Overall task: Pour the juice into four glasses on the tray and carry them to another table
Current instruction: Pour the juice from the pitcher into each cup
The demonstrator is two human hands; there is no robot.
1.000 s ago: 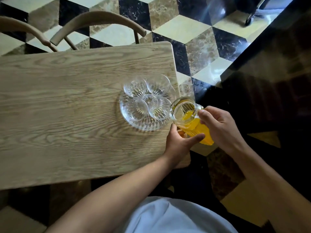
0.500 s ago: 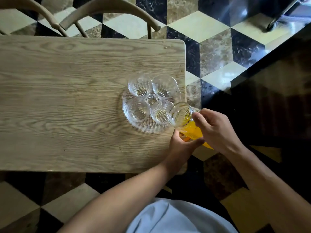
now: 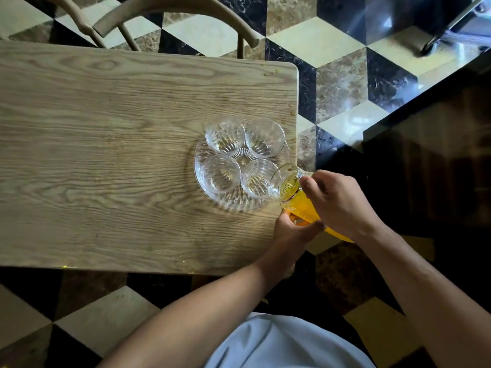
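A jug (image 3: 297, 200) of juice is gripped by both hands, right (image 3: 338, 204) above, left (image 3: 295, 229) beneath, and tilted over the nearest of 4 glasses (image 3: 256, 179) on the tray (image 3: 210, 193), near the desk (image 3: 106, 155) corner.

From my remote view this looks like a dining room in a home, or perhaps a small café. I see a light wooden table (image 3: 106, 160) with rounded corners and two bentwood chairs (image 3: 170, 11) pushed up to its far side, all standing on a polished marble floor (image 3: 340, 75) laid in a cube pattern of cream, brown and black tiles. A round cut-glass tray (image 3: 212, 192) carrying four small glasses (image 3: 224, 135) near the table's right end fits a place where drinks are served, and a dark glossy cabinet or counter (image 3: 438, 155) stands off to the right.
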